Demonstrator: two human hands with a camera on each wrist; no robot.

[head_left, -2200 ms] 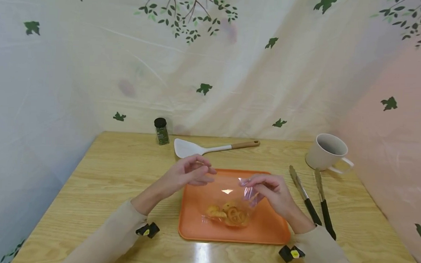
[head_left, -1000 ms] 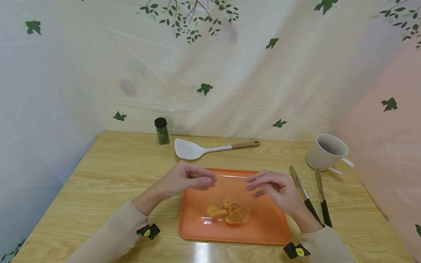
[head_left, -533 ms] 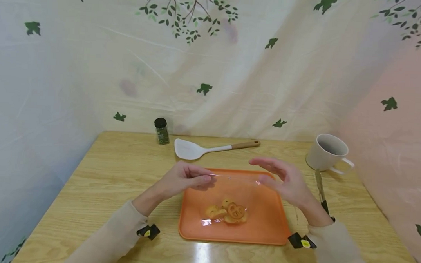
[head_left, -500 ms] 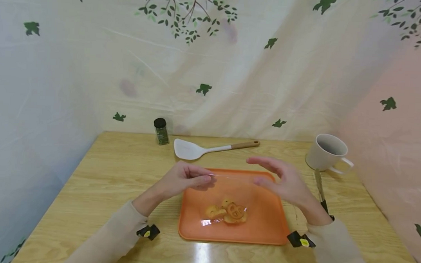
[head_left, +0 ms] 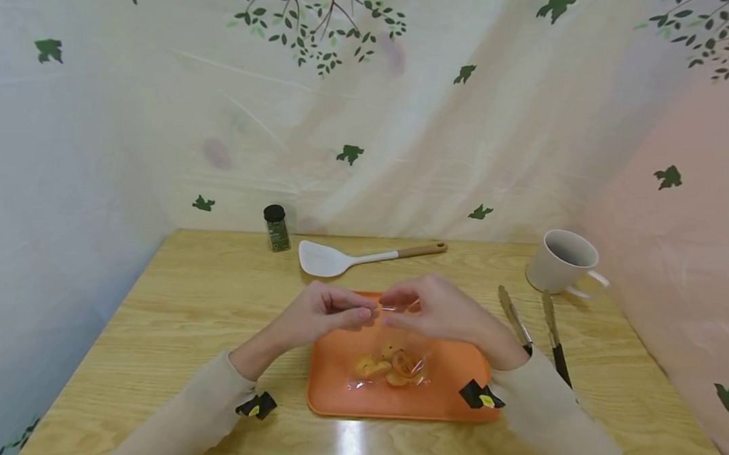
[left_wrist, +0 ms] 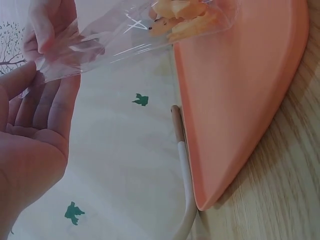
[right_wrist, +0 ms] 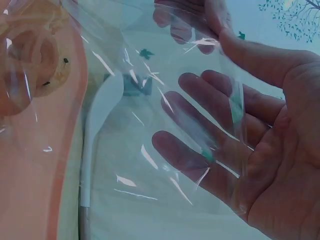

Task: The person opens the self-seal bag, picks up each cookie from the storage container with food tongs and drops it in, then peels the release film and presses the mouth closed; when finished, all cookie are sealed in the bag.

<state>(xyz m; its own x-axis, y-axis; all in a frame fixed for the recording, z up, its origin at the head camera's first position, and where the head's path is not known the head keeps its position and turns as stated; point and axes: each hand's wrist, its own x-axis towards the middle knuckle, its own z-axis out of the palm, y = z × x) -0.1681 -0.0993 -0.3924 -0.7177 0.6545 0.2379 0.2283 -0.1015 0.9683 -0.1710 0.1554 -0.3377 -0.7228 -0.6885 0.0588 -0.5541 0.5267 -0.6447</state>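
Observation:
In the head view, a clear plastic bag (left_wrist: pixel 117 42) holds several golden baked pieces (head_left: pixel 397 375), one of them pretzel-like. The bag is over the orange tray (head_left: pixel 333 396); whether it touches the tray cannot be told. My left hand (head_left: pixel 321 314) pinches the bag's upper edge between thumb and fingers. Close to its fingertips is my right hand (head_left: pixel 443 312), at the same edge. In the right wrist view, its fingers (right_wrist: pixel 185 162) spread loosely behind the film, with the thumb near the bag's rim. No firm pinch by the right hand shows.
Behind the tray lie a white spatula (head_left: pixel 326 260) with a wooden handle and a black-capped spice jar (head_left: pixel 277 229). Tongs (head_left: pixel 555 334) lie to the right, partly behind my right arm. A pale mug (head_left: pixel 561 263) stands at the back right.
My left hand, earlier loose beside the bag, now pinches its edge. My right hand let go of the bag's right side, opened wide, then moved left towards my left fingertips.

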